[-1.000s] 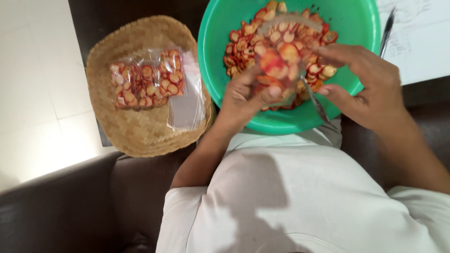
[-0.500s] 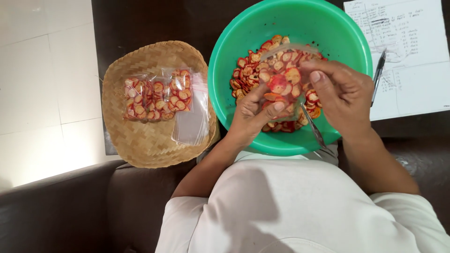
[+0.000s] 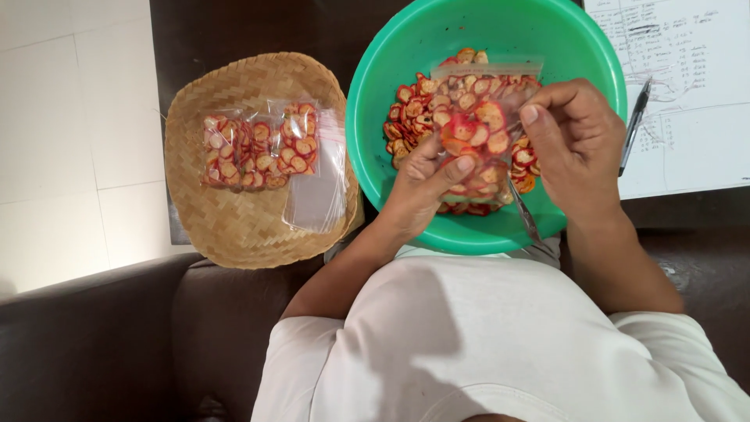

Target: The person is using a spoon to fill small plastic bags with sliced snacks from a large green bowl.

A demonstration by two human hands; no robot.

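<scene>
Nearest the camera, the person's white shirt (image 3: 484, 344) filled the lower part of the view, with a dark sofa arm (image 3: 101, 344) to one side. Above it, both hands worked over a green bowl (image 3: 375, 101) of red sliced fruit (image 3: 414, 109). The left hand (image 3: 422, 184) had its fingers clamped on the lower part of a clear plastic bag (image 3: 480, 117) partly filled with slices, thumb pressed across the front. The right hand (image 3: 574, 148) had its fingers pinched together on the bag's upper right side. Compared with half a second before, the bag stood taller and more upright over the bowl, its open mouth spread wide and flat, and more slices seemed to sit inside it, so the filling looked well along. Something thin and metal (image 3: 525, 215) showed below the bag, but too little of it was visible to name. To the left, a woven basket (image 3: 234, 234) held filled bags (image 3: 258, 144) and an empty clear one (image 3: 316, 195). Farther right lay a sheet of paper (image 3: 687, 148) with handwriting and a pen (image 3: 634, 125); the paper and the bowl's far rim were cut off by the frame. The dark worktop (image 3: 234, 31) showed beyond the basket.
</scene>
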